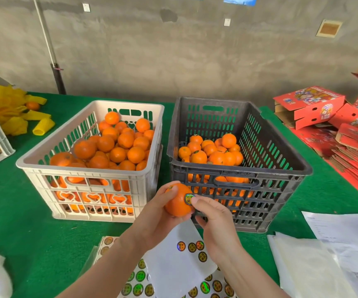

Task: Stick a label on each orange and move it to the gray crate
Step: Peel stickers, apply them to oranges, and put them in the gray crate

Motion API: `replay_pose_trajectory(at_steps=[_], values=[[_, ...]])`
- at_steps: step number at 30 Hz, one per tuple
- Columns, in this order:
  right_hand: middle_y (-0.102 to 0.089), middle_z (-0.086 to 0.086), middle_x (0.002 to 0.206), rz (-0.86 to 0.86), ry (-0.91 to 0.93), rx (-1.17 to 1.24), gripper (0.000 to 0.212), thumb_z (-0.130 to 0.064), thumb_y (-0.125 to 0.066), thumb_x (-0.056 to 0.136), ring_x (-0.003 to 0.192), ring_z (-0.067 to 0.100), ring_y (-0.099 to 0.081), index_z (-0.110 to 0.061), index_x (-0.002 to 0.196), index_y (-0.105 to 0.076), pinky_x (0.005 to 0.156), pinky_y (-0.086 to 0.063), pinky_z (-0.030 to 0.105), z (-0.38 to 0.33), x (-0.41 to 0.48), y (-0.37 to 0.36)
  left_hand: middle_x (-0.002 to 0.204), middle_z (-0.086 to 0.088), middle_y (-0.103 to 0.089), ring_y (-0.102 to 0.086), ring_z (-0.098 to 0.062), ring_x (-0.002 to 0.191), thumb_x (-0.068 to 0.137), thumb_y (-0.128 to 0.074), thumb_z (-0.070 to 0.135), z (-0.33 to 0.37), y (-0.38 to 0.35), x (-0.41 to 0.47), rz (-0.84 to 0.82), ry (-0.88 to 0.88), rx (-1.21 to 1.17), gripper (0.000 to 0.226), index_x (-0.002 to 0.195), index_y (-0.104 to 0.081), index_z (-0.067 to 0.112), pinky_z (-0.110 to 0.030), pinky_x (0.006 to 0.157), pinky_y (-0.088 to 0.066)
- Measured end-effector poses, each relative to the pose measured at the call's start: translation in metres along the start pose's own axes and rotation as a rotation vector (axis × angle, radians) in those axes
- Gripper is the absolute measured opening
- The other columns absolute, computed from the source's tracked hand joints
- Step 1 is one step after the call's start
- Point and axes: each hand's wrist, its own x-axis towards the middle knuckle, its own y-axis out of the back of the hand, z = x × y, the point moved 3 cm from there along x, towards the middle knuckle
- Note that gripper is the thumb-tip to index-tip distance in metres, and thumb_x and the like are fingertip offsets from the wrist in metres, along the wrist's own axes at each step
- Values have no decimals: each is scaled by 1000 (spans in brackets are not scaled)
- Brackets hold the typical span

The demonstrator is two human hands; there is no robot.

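**Progress.** Nearest the camera, short of the gray crate [281, 151], label sheets [180, 254] lie on the green worktop [34, 244]. One sheet is largely stripped and others still carry many labels.

Just in front of the gray crate's near wall, towards its left corner, the left hand [152, 214] grasps one orange [177, 203] from below and behind. The right hand [214, 220], fingers curled, presses a round label [189, 198] onto the side of the orange with a fingertip. The label appears seated or nearly so. In my judgement the sticking step for this orange is closing, and its transfer into the gray crate is not yet done.

**Containers.**
- Gray crate: holds a low heap of oranges against its left side, well below the rim. A few show small labels. The right part of its floor is hidden by the near wall.
- White crate [83, 168], touching or just left of the gray crate: piled with oranges almost to the rim, and no labels are visible on them.

I estimate the task at under half done, with most of the stock still in the white crate.

**Surroundings.** Papers [335, 229] lie right of the gray crate. Red cartons [309, 106] are stacked further right and beyond it.
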Motion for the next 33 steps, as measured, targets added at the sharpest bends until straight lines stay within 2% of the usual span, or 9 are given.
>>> replay_pose_trajectory(at_steps=[3,5,8,11,13,21,26,30,33], values=[[-72,12,95,34,33,-42,5,-9,-70,78,84,15,-68,-6,82,-71,69,-53,25,1,-1,-3,128,-17,-57,-61,-31,112,78,-63,27,1,-3,-1,-21,-9,1,51,128,-55,20,-40,83,-57],[-69,11,103,53,105,-138,17,-8,-71,79,99,16,-62,-16,63,-69,89,-48,35,-1,-3,-2,127,-17,-57,-61,-31,113,80,-64,26,2,-5,-1,-48,-23,26,49,127,-56,19,-42,86,-56],[-65,-1,104,63,213,-259,27,-8,-72,78,99,8,-59,-21,56,-65,88,-47,34,-5,-6,-2,128,-18,-55,-59,-34,115,79,-71,23,5,-7,-1,-77,-55,87,48,125,-57,20,-44,88,-54],[-64,-6,94,59,283,-291,18,-6,-73,76,85,5,-62,-17,76,-59,78,-52,34,-6,-9,-2,126,-21,-54,-58,-38,114,71,-70,26,11,-9,-2,-112,-91,165,53,122,-58,20,-46,90,-53],[-63,-2,97,45,297,-294,29,-4,-73,76,84,4,-62,-18,93,-54,79,-54,35,-6,-11,-3,120,-17,-56,-59,-36,109,63,-72,31,16,-11,-4,-133,-124,235,56,118,-61,23,-45,88,-53],[-48,-29,118,-149,591,-521,47,-42,-58,77,113,4,-52,-51,121,-43,88,-52,35,-40,-24,-24,117,-3,-56,-60,-30,105,61,-69,44,51,-35,-9,-146,-260,495,55,115,-59,35,-35,77,-55],[-48,-16,125,-206,770,-628,63,-18,-73,81,111,3,-55,-31,132,-37,83,-53,20,-87,5,-42,117,-8,-57,-69,-24,94,71,-70,47,84,-67,19,-69,-304,431,50,115,-51,31,-32,68,-57],[-51,-22,106,-78,824,-748,63,-14,-83,68,94,-8,-55,-29,117,-46,75,-46,10,-144,61,-46,127,-13,-59,-62,-26,111,80,-38,71,119,-85,76,45,-366,529,77,137,-42,19,-46,96,-50],[-55,-10,101,113,765,-783,56,-18,-82,67,94,7,-55,-20,115,-53,83,-42,18,-179,128,-41,112,-10,-62,-62,-25,104,101,-30,45,133,-82,116,181,-529,825,51,140,-34,12,-37,91,-50]])
